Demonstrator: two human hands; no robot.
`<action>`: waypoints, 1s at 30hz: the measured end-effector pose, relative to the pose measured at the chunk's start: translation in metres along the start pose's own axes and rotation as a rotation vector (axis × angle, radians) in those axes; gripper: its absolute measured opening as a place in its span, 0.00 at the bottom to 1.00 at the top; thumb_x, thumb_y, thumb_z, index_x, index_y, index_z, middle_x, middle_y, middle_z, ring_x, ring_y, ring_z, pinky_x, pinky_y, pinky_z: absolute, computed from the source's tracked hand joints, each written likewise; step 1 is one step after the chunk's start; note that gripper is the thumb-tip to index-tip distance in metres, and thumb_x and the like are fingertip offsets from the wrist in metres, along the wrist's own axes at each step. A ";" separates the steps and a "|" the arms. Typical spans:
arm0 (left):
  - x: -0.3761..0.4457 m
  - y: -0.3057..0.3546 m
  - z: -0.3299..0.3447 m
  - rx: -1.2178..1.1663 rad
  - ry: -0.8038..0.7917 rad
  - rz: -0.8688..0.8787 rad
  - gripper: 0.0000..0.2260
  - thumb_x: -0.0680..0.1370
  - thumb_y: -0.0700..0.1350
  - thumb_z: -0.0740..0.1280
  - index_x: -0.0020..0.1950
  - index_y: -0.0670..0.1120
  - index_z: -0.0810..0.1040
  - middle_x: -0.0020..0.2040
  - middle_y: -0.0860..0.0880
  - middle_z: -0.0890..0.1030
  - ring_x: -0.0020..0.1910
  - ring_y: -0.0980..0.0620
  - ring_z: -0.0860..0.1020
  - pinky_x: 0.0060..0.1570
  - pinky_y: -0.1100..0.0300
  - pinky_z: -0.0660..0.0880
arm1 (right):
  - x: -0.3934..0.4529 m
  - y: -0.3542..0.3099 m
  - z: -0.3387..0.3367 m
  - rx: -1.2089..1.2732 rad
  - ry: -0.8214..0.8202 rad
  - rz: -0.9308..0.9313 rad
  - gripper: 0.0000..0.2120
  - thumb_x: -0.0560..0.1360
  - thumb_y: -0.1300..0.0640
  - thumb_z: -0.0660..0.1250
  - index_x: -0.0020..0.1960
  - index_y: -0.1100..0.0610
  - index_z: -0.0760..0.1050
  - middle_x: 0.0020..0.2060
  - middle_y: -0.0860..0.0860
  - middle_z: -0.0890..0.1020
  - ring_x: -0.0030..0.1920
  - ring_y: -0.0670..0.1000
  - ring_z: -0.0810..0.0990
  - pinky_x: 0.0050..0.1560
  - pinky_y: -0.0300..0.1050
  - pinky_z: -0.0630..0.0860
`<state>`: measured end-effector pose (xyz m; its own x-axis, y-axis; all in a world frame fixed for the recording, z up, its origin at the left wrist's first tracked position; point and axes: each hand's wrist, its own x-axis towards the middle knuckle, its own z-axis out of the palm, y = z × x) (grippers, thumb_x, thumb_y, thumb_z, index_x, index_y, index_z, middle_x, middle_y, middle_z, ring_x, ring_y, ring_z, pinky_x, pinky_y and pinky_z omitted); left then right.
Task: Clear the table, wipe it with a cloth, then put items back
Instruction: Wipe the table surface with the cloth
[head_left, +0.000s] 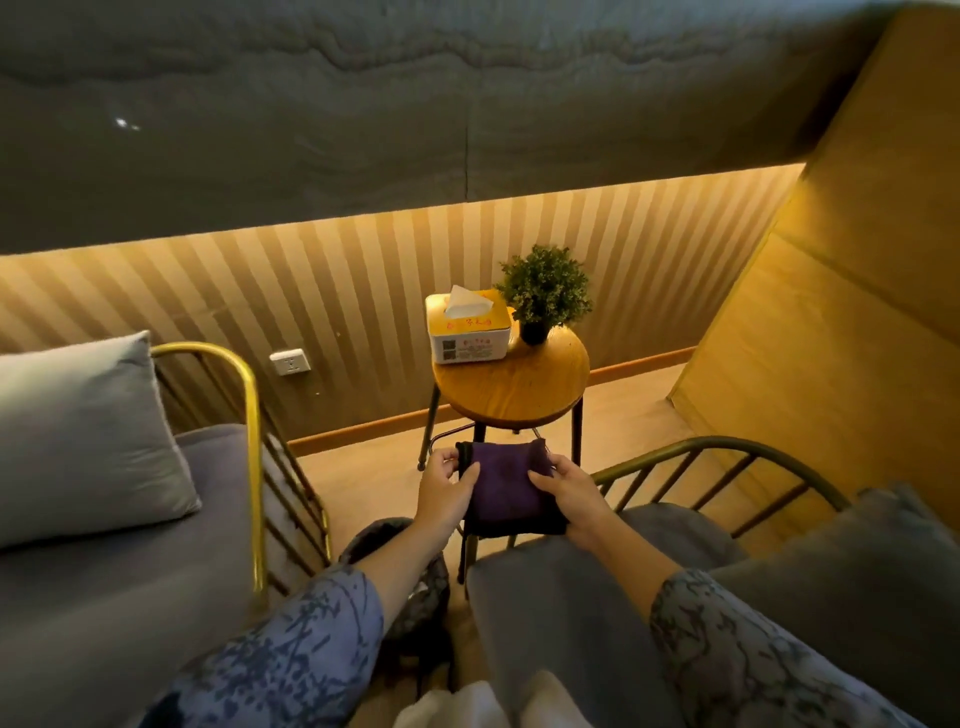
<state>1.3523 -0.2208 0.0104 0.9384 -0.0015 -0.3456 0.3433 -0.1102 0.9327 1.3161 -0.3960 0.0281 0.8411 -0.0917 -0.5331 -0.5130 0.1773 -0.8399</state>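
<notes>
We hold purple cloth (506, 488) centre frame, left hand (445, 488) and right hand (569, 491) pinching its edges. Table (519, 387) above still holds tissue box (467, 327), plant (543, 291). Clearing comes next, we judge.

I see the small round tabletop (511, 387) straight ahead, standing against the wall. On it, at the back, the tissue box (466, 327) sits to the left and the potted plant (543, 291) just beside it on the right; the plant is near the back right edge. Nearer to me and lower than the tabletop, my two hands hold the cloth (506, 488) between them, the left hand (441, 486) on its left edge and the right hand (569, 491) on its right edge. A sofa (104, 571) with a pillow (78, 431) on it lies to my left. An armchair (675, 530) lies to my right, with a cushion (857, 561) on its far right. A wall socket (290, 361) sits on the wall left of the tabletop.
</notes>
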 end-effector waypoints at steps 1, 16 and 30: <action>-0.015 -0.006 -0.004 -0.007 0.020 0.013 0.12 0.79 0.43 0.66 0.62 0.47 0.70 0.63 0.49 0.75 0.62 0.53 0.73 0.56 0.58 0.77 | -0.011 0.006 0.002 -0.013 -0.022 -0.011 0.14 0.78 0.60 0.66 0.62 0.52 0.73 0.57 0.54 0.80 0.57 0.57 0.79 0.56 0.59 0.80; -0.252 -0.130 -0.172 0.084 0.639 0.114 0.13 0.78 0.35 0.63 0.58 0.50 0.76 0.56 0.52 0.80 0.58 0.53 0.78 0.57 0.59 0.77 | -0.108 0.126 0.181 -0.424 -0.558 0.104 0.16 0.74 0.72 0.67 0.61 0.64 0.73 0.56 0.60 0.80 0.50 0.54 0.80 0.48 0.45 0.79; -0.475 -0.268 -0.177 0.265 0.930 -0.244 0.27 0.78 0.42 0.65 0.76 0.43 0.63 0.75 0.46 0.64 0.73 0.48 0.65 0.70 0.62 0.61 | -0.250 0.274 0.260 -1.090 -1.079 -0.110 0.12 0.75 0.67 0.65 0.54 0.54 0.77 0.49 0.53 0.83 0.50 0.52 0.82 0.50 0.46 0.81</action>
<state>0.8216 -0.0144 -0.0574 0.5395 0.8176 -0.2011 0.6177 -0.2221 0.7544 1.0098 -0.0694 -0.0415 0.3551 0.7600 -0.5444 0.0901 -0.6075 -0.7892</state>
